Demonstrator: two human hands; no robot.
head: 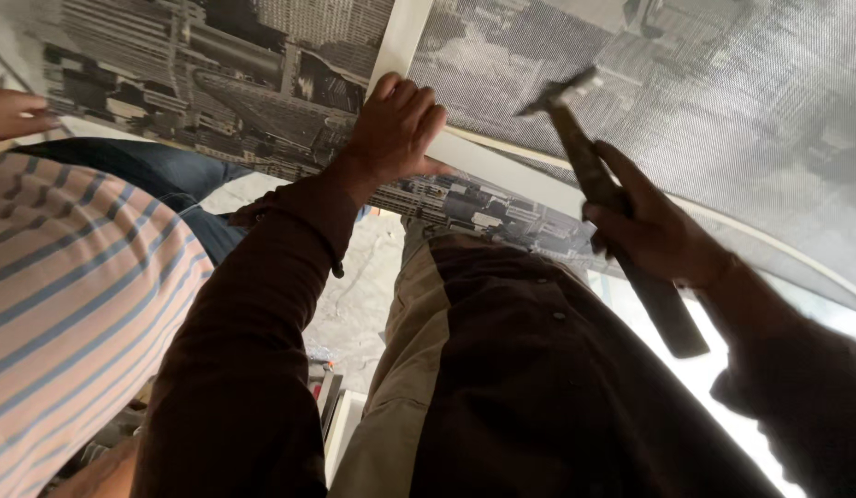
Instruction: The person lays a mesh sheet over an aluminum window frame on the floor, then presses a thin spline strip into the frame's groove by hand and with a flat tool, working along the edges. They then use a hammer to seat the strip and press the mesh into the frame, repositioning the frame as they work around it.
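Both hands work against a large black-and-white cityscape print point(216, 83) held close in front of the camera. Left hand point(395, 124) is curled closed over the white frame strip point(405, 37) that runs between two panels of the print, fingers wrapped on the strip's edge and thumb pointing right along a second white strip below. Right hand point(654, 231) is closed in a full grip around the dark handle of a hammer point(598, 184). Hammer head sits up and to the left of the hand, at or just off the grey mesh-textured panel point(704, 83); contact cannot be confirmed. Another person in a striped shirt point(68, 295) stands at far left, with one hand point(17, 111) at the print's left edge.
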